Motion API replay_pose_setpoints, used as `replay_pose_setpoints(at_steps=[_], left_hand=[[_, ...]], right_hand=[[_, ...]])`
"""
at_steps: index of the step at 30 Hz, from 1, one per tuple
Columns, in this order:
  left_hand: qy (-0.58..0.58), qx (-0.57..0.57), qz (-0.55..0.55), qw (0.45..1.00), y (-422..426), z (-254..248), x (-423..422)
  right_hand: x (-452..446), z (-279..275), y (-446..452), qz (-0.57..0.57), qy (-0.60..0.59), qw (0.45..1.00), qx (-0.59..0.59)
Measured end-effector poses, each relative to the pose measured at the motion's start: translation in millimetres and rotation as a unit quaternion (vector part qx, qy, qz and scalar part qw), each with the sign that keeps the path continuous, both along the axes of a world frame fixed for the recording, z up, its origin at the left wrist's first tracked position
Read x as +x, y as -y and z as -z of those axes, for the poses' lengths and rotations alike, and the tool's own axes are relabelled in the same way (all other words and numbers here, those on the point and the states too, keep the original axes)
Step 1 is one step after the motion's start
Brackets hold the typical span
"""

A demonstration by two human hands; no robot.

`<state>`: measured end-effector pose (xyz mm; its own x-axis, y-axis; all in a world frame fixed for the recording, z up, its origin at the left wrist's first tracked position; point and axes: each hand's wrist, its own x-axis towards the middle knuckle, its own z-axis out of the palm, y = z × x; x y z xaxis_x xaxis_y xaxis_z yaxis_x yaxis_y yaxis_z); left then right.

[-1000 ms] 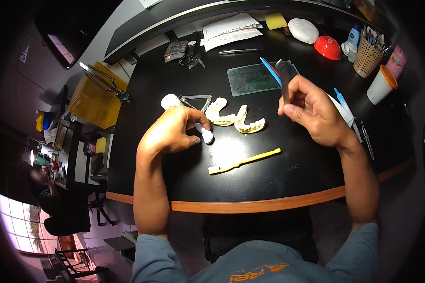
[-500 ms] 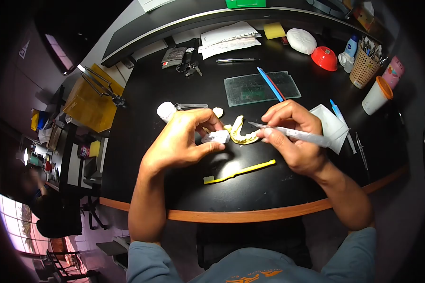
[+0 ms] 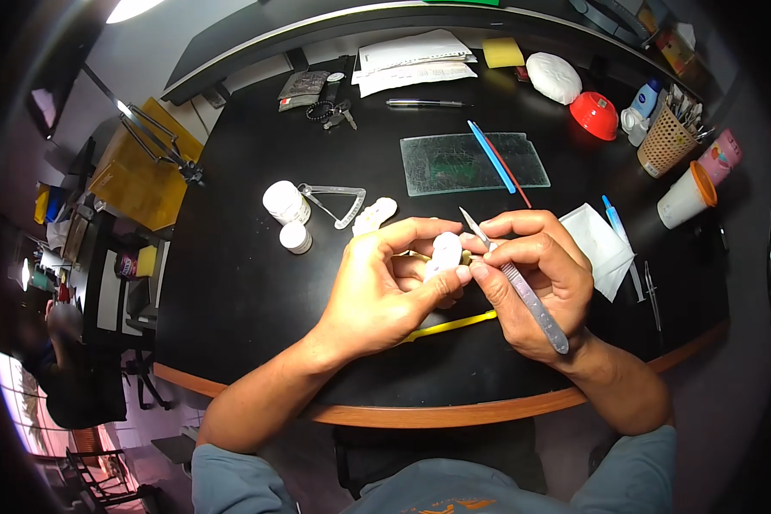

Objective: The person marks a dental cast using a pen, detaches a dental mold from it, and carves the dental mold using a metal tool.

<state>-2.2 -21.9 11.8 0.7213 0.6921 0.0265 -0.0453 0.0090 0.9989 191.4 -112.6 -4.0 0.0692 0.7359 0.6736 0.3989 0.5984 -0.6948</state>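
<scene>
Between the thumb and fingers of my left hand is a small white plaster-like dental piece, held up over the table. My right hand grips a scalpel, its pointed blade up and to the left, beside the white piece. My right fingertips meet the piece's right side. Some yellowish material shows behind the fingers, mostly hidden. Just beyond my left hand lies a white and yellowish dental cast piece. A yellow toothbrush is partly covered by my hands.
Left of my hands stand two white jars and a metal caliper. Further back are a glass plate with blue and red sticks, a pen and papers. A red bowl, cup and tool basket stand right.
Both hands have come together, the left moving right with the white piece raised. The scalpel has turned steeper. The jars and caliper are uncovered; the U-shaped yellowish cast is no longer plainly visible.
</scene>
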Motion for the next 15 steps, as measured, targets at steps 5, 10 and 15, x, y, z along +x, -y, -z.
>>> replay_pose_setpoints(at_steps=[5, 10, 15], left_hand=[[0.044, -0.125, 0.07, 0.989, -7.8, -6.8, -7.5], [0.081, -0.181, 0.064, 0.978, -7.2, -13.8, -6.6], [0.102, -0.158, 0.062, 0.98, -6.3, -5.7, -6.2]], right_hand=[[4.5, 1.8, -4.6, 0.022, 0.001, 1.0, 0.016], [2.6, -4.5, -5.4, 0.016, -0.048, 0.996, 0.073], [11.3, -13.9, 6.3, -0.012, 0.042, 0.998, 0.043]])
